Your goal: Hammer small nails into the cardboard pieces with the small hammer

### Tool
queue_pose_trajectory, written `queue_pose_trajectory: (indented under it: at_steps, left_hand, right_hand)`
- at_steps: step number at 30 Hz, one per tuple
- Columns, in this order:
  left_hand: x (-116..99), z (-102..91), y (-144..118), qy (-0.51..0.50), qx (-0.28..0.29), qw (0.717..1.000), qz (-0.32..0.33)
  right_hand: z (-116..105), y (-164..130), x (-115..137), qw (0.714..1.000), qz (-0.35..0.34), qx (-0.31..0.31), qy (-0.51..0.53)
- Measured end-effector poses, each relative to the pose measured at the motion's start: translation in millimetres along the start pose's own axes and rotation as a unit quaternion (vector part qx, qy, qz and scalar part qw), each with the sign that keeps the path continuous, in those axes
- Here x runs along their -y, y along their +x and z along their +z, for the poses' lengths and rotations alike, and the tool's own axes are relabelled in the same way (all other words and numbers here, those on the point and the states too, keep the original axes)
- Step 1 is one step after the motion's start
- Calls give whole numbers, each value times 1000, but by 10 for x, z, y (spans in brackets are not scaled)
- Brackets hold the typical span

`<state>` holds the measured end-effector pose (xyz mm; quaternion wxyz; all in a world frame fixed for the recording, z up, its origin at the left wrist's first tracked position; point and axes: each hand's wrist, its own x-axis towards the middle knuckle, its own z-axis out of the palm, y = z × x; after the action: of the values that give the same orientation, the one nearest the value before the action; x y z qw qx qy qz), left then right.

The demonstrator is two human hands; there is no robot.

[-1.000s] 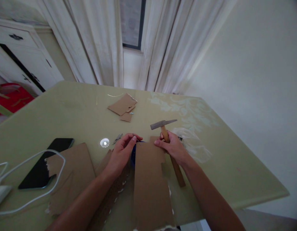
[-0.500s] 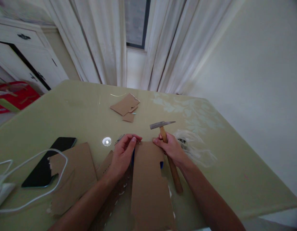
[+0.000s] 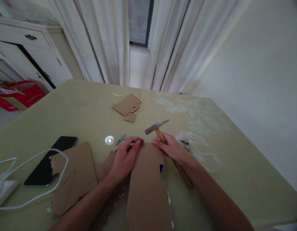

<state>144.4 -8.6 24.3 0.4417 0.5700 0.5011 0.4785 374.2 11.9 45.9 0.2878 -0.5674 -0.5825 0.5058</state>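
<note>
My right hand (image 3: 173,147) is wrapped round the wooden handle of a hammer (image 3: 160,130). The metal head is raised over the table past the far end of a long cardboard piece (image 3: 148,183), and my right thumb is at that piece's far right corner. My left hand (image 3: 126,157) is closed in a pinch at the far left corner, with the small dark tip of a nail (image 3: 138,139) showing between thumb and finger. Several loose nails (image 3: 120,139) lie just beyond my left hand. Something blue (image 3: 161,168) shows under the cardboard's right edge.
Left of my arm lie a torn cardboard sheet (image 3: 74,176), a black phone (image 3: 47,163) and a white cable (image 3: 30,203). Cardboard scraps (image 3: 127,104) lie farther back. A clear plastic bag (image 3: 198,144) sits right of the hammer; a small round shiny thing (image 3: 109,140) is left of the nails.
The hammer has turned in my right hand, its head tipping left and its handle end swinging right. My left fingers have shifted slightly at the cardboard's corner. The view has moved a little.
</note>
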Motion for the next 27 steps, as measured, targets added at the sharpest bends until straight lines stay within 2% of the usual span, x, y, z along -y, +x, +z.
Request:
queue_pose_trajectory:
  at_steps: [10,27]
  left_hand:
    - [-18,-96,33,87,14,992,95]
    - [-60,-141,5,187,40,961,198]
  right_hand:
    - [-25,22,83,999,-10,34,-25]
    - [-77,7,89,988,-51,39,-137]
